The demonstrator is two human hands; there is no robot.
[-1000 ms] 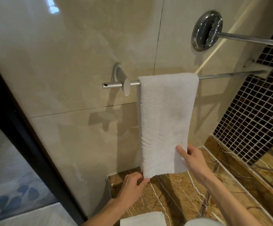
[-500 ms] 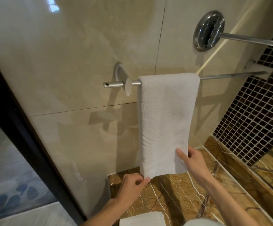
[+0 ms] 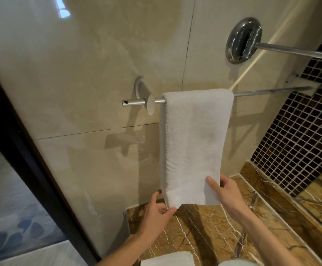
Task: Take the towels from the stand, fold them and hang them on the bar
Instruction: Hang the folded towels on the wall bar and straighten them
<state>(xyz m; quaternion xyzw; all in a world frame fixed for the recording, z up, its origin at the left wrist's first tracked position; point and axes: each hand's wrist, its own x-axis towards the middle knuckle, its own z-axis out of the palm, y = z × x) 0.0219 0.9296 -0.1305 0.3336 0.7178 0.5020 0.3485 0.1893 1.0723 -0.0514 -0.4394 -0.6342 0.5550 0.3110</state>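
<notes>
A folded white towel hangs over the bar near its left end, just beside the bracket, and its lower hem hangs just above the back left corner of the marble counter. The left hand pinches the hem's left corner between thumb and fingers. The right hand grips the right edge just above the hem, thumb on the front and fingers behind. The step in hand looks like squaring the hung towel, so its edges fall straight. Next, I judge, both hands let go and reach for the second towel at the counter's front edge (only its top shows), which goes on the bar's bare right stretch.
</notes>
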